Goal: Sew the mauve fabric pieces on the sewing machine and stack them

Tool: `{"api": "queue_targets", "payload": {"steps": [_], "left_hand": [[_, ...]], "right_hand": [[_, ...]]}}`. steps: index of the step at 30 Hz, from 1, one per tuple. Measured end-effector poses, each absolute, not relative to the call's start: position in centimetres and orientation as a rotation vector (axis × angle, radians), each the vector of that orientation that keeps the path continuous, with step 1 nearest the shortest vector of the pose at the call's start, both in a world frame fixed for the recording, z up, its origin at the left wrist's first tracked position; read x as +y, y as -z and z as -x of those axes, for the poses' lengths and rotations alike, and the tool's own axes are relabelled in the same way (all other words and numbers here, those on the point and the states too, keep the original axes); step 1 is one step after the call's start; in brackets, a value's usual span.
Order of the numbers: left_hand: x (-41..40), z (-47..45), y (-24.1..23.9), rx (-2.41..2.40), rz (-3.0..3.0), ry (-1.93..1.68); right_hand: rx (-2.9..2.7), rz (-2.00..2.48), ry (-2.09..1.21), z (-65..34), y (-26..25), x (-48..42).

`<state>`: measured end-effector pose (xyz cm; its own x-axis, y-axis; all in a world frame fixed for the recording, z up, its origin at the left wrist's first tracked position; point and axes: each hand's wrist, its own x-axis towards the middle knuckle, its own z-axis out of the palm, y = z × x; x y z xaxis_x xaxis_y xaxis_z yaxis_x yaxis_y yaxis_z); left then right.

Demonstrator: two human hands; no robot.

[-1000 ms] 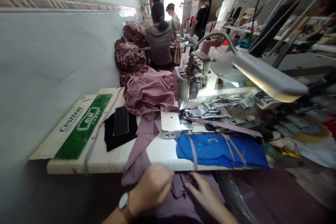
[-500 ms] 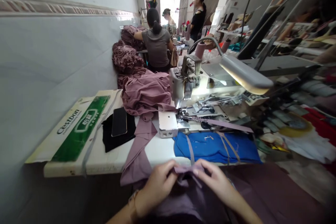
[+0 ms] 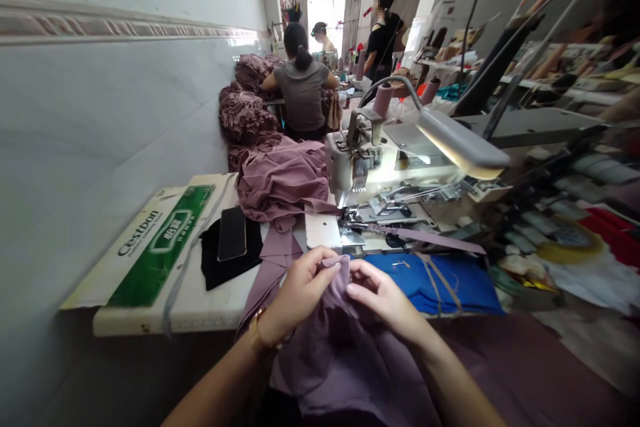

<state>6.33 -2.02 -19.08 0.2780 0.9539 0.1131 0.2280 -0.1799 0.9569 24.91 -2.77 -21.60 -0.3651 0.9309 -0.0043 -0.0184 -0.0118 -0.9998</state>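
Mauve fabric [image 3: 345, 353] hangs from both my hands in front of the sewing machine [image 3: 370, 153]. My left hand [image 3: 305, 290] pinches its upper edge between thumb and fingers. Close by on the other side, my right hand [image 3: 383, 293] has its fingers closed on the same fabric near the edge. The cloth falls in folds over my lap. Just beyond my hands are the machine's white corner plate [image 3: 323, 232] and the needle area. A mauve strip [image 3: 425, 237] runs into the machine from the right. A blue cloth [image 3: 435, 283] with bands lies at the table's front edge.
A black phone [image 3: 233, 233] lies on black cloth at the left, beside a green and white Cestbon carton sheet [image 3: 155, 240]. More mauve fabric [image 3: 285, 177] is heaped behind the machine. The lamp [image 3: 465, 143] overhangs it. Co-workers [image 3: 303, 90] are farther back.
Both hands have risen from the table's front edge toward the machine, lifting the mauve fabric with them. The gathered edge now stands upright between my fingers.
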Motion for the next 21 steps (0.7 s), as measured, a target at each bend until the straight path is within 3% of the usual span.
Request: {"api": "queue_targets", "payload": {"steps": [8,12,21], "left_hand": [[-2.4,-7.4,19.5,1.28,-1.891,-1.18],[-1.4,-7.7,20.2,1.386,-1.86,-1.191],[0.8,-8.8,21.7,1.442,-2.28,-1.347]], "right_hand": [[-1.086,0.833,-1.818,-22.5,21.8,-3.3],[-0.846,0.971,-1.507,-22.0,21.5,-2.4],[-1.055,1.285,-0.94,-21.8,22.7,-0.2]]}}
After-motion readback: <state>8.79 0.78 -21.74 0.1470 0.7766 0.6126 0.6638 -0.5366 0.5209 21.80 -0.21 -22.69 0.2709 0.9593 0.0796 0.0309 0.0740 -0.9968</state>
